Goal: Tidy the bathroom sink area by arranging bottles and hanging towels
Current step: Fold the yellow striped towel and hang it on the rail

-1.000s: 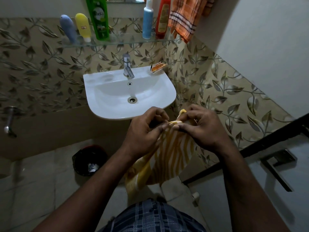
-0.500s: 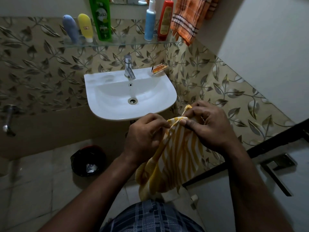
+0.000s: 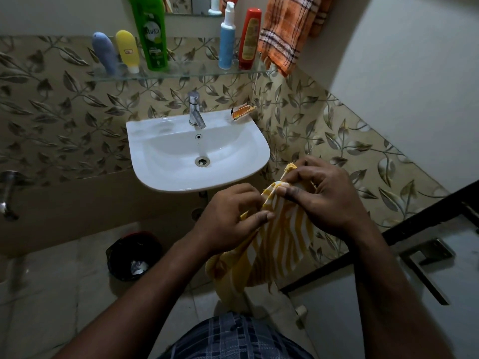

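Sink point(image 3: 160, 174) is showing smooth, glossy white, ceramic by the look. Tap point(image 3: 195, 110) is gleaming as polished metal. Shelf point(image 3: 186, 73) is reading as clear glass. Green bottle point(image 3: 151, 35) and red bottle point(image 3: 250, 40) are shining like smooth plastic. Orange checked towel point(image 3: 285, 29) is looking coarse, matt woven cloth. Yellow striped towel point(image 3: 277, 242) is looking soft, matt, creased cloth. Wall tiles point(image 3: 64, 112) and floor tiles point(image 3: 51, 294) are glinting, semi-gloss.

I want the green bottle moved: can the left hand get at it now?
Probably not yet: the left hand pinches the yellow towel together with the right hand. The path over the sink to the green bottle looks free, so once it lets go, likely yes.
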